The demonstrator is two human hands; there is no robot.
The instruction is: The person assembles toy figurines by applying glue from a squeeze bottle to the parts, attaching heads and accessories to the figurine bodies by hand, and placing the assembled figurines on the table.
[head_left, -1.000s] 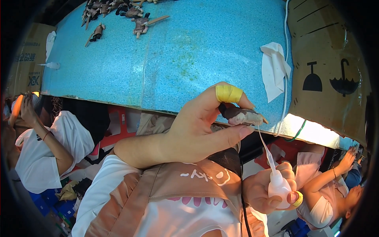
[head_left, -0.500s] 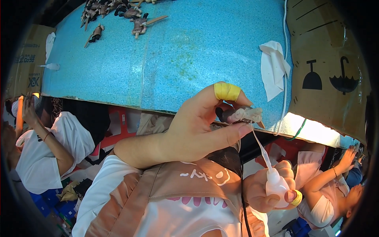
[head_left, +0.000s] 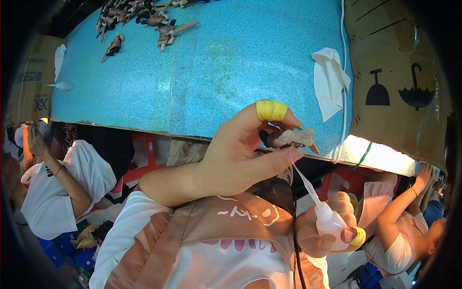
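Note:
My left hand (head_left: 245, 149) is closed round a small figurine (head_left: 288, 138), with yellow tape wrapped on one finger. The figurine has a dark end towards my palm and a pale, whitish end beyond the fingertips; a wooden-coloured piece sticks out past it. Lower right, my right hand (head_left: 308, 231) grips a white squeeze bottle (head_left: 331, 226), its thumb also wrapped in yellow tape. The bottle's long thin nozzle points up and left, and its tip is by the figurine's underside at my left thumb. Whether it touches cannot be made out.
Several similar figurines (head_left: 166, 36) lie at the table's far left, some with wooden-coloured pieces. A white cloth (head_left: 329, 82) and a white cable lie at the right of the blue table (head_left: 231, 62). Another bottle (head_left: 62, 85) lies left. Cardboard boxes (head_left: 385, 48) flank the table; co-workers sit both sides.
My right hand has shifted the bottle slightly left, and its nozzle tip has moved left along the figurine's underside. My left hand keeps its hold. The whole view has shifted slightly.

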